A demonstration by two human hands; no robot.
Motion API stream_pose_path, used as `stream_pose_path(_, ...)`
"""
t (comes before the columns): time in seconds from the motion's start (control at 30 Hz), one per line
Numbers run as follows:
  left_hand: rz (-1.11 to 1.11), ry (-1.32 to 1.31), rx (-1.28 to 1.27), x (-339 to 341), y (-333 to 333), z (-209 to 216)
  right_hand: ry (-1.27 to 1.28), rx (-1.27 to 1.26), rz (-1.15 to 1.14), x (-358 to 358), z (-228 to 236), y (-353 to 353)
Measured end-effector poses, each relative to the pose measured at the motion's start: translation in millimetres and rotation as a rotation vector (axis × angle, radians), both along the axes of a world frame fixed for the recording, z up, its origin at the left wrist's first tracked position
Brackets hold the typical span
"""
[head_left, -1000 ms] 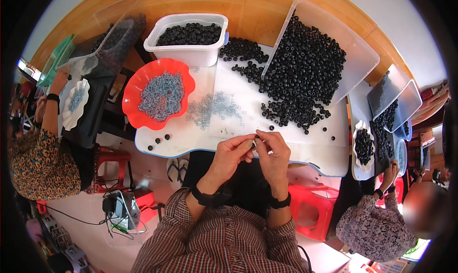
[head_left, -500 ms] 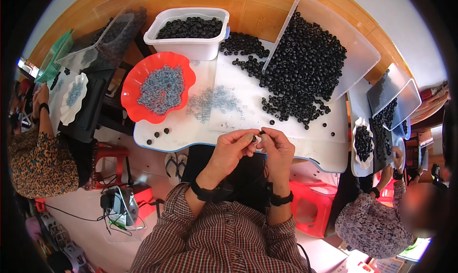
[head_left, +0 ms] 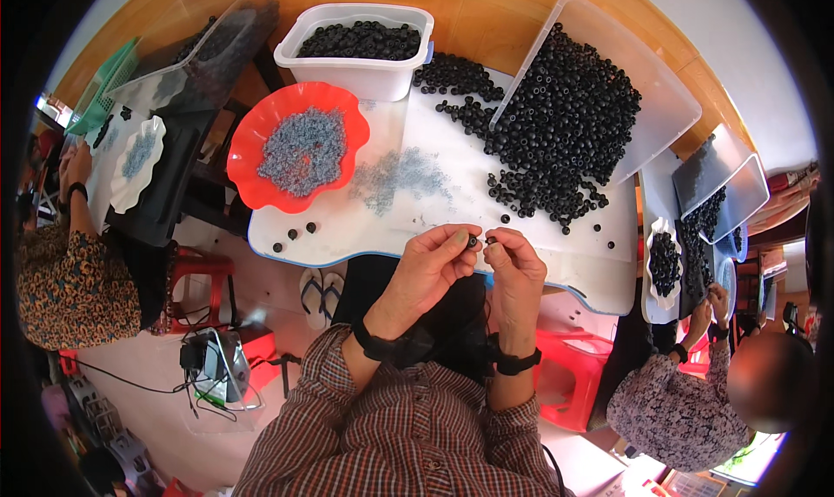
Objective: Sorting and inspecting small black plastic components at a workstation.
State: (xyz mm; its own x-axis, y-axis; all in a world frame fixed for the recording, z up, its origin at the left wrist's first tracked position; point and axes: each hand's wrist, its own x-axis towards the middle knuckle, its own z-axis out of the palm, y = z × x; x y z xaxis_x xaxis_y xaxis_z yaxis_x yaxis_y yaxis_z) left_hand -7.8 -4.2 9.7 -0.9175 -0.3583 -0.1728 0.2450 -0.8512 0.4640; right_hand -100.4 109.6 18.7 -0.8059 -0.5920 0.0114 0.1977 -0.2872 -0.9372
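Note:
Both my hands are raised at the table's near edge, fingertips almost meeting. Between the thumb and forefinger of my left hand point(head_left: 426, 269) is a small round black piece point(head_left: 473, 241), its hollow end showing. My right hand point(head_left: 519, 269) pinches another tiny dark thing point(head_left: 492, 240), too small to name, a short gap away from the first. Past my hands, a large heap of like black pieces point(head_left: 565, 115) spills out of a tipped clear bin point(head_left: 665, 115). Small grey-blue translucent pieces point(head_left: 304, 149) fill a red scalloped bowl point(head_left: 246, 175) at left; more lie scattered point(head_left: 404, 180) beside it.
A white tub point(head_left: 347, 78) of black pieces stands at the back of the white table point(head_left: 347, 236). Several loose black pieces lie near its left front edge. People work at tables on both sides, one in a patterned top point(head_left: 78, 280) at left. A red stool point(head_left: 569, 375) stands at right.
My fingertips have drawn slightly apart, and the black piece in my left hand now shows plainly. The whole view has shifted a little, moving the table's contents rightward in the picture.

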Motion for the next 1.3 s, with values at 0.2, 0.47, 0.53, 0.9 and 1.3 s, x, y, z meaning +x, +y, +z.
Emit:
stream_pose_path(0.2, 0.032, -0.024, -0.024, 0.6, 2.8, -0.4, 0.059, -0.018, 0.027, 7.4, 4.8, -5.2)
stream_pose_path(0.47, 0.057, -0.052, -0.046, -1.2, 7.8, 0.1, 0.093, 0.004, 0.004, 9.2, 3.7, -5.7)
stream_pose_path(0.53, 0.067, -0.064, -0.049, -1.5, 8.9, 1.8, 0.100, 0.027, -0.005, 10.0, 4.9, -6.2)
stream_pose_path(0.9, 0.078, -0.049, -0.057, -0.6, 10.5, 3.9, 0.107, 0.026, -0.023, 6.5, 0.1, -3.8)
stream_pose_path(1.3, 0.079, -0.069, -0.110, -1.0, 9.6, 1.8, 0.099, 0.009, -0.017, 7.2, -2.0, -5.1)
